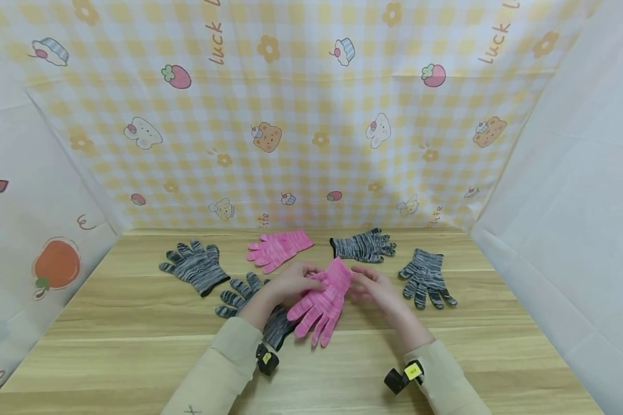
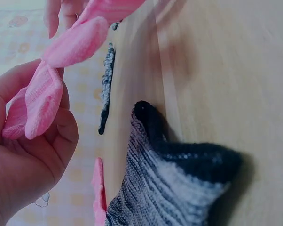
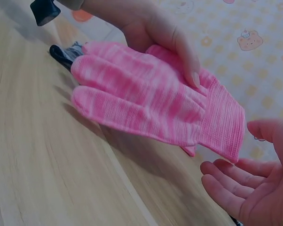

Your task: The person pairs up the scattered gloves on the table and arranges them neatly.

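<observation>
In the head view, the left hand [image 1: 293, 281] is pinching a pink knit glove [image 1: 328, 298] near the middle of the table, thumb on top, while the glove's fingers are pointing toward the near edge. The right hand [image 1: 372, 286] is reaching in beside the cuff from the right. Being thin knit, the glove is probably going to feel light, limp and grippy, with nothing to break; the cuff seems the best place to take hold, since the fingers are hanging loose. A gray-black glove [image 1: 278, 329] is lying partly under the left arm, and others are lying at far left [image 1: 196, 268], at far centre-right [image 1: 363, 246] and at right [image 1: 428, 279]. A second pink glove [image 1: 279, 249] is resting on the far side. The table [image 1: 519, 357] is showing a smooth wood grain; yellow-checked cloth [image 1: 316, 104] is hanging behind it, and pale sheets [image 1: 576, 173] are closing off the sides.

In the left wrist view, the left hand's thumb and bent fingers are gathering a soft pink fold between them. The dark cuff of the near gray-black glove is gaping slightly, so the fabric looks springy at the edge.

In the right wrist view, the right hand is spreading thumb and fingers around the cuff's end without gripping it; whether a fingertip is brushing the lower corner, I cannot tell. The glove is hanging above the wood, casting a shadow.
</observation>
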`<state>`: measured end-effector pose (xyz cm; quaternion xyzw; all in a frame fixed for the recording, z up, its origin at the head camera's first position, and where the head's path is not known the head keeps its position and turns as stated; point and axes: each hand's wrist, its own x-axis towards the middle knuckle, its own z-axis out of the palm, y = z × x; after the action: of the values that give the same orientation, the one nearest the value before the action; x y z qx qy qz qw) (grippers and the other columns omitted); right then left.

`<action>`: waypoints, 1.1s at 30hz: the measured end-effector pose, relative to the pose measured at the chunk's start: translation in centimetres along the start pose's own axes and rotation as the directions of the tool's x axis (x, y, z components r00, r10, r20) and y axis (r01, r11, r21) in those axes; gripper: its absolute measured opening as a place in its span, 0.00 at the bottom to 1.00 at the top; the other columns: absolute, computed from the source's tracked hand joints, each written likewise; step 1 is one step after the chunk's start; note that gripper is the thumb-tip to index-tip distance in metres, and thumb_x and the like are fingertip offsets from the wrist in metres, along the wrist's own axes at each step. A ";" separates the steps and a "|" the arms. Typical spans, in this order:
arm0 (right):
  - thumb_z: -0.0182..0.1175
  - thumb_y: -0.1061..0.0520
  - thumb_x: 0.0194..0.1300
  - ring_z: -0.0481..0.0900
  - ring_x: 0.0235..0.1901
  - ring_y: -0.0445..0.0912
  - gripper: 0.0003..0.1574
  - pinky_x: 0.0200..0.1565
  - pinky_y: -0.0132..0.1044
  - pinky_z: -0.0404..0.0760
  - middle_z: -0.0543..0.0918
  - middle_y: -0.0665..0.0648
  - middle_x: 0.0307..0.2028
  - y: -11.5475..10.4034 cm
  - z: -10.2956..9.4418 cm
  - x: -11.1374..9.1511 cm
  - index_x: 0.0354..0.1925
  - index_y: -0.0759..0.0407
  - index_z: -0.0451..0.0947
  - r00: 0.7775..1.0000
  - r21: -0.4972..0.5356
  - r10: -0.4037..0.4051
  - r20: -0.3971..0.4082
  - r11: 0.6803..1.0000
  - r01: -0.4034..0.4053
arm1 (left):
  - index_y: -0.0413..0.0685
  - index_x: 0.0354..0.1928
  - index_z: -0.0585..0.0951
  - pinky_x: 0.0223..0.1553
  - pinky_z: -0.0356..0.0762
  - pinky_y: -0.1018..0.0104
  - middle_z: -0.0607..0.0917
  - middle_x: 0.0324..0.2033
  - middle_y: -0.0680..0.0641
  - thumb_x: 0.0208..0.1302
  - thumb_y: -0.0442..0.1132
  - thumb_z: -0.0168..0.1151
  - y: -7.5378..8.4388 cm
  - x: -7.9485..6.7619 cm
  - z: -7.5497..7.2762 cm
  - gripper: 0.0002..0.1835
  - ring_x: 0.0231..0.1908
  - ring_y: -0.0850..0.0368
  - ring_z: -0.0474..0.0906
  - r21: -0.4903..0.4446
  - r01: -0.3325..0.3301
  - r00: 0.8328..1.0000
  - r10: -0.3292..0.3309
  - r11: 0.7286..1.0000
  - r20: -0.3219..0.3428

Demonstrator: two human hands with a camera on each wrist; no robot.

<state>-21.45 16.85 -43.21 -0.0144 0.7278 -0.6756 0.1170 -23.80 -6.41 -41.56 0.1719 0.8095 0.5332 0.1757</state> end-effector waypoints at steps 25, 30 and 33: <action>0.60 0.62 0.65 0.82 0.42 0.51 0.28 0.48 0.41 0.80 0.80 0.68 0.49 -0.7 -1.3 -0.8 0.60 0.73 0.68 0.994 -0.040 -0.059 0.089 0.997 0.063 | 0.42 0.51 0.81 0.19 0.68 0.72 0.79 0.21 0.52 0.58 0.39 0.66 0.9 -1.4 0.4 0.18 0.17 0.62 0.69 0.014 -0.050 0.996 0.049 0.999 0.070; 0.60 0.64 0.64 0.83 0.38 0.49 0.25 0.45 0.40 0.82 0.82 0.67 0.46 -1.2 -1.2 -1.2 0.57 0.75 0.71 0.995 -0.041 -0.084 0.058 0.995 0.086 | 0.42 0.51 0.81 0.18 0.69 0.72 0.81 0.22 0.52 0.58 0.39 0.66 0.9 -1.6 0.4 0.18 0.17 0.62 0.69 -0.008 -0.048 0.997 0.048 0.999 0.065; 0.60 0.64 0.64 0.84 0.37 0.49 0.24 0.44 0.40 0.82 0.82 0.66 0.45 -1.5 -1.2 -1.5 0.56 0.75 0.72 0.995 -0.055 -0.093 0.045 0.994 0.096 | 0.42 0.51 0.81 0.18 0.68 0.72 0.82 0.23 0.52 0.59 0.39 0.66 0.8 -1.6 0.5 0.18 0.16 0.63 0.69 -0.007 -0.055 0.996 0.055 0.998 0.064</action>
<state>-20.45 18.13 -41.43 -0.0666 0.7425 -0.6590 0.0999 -22.06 -6.47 -40.81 0.2105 0.7971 0.5341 0.1872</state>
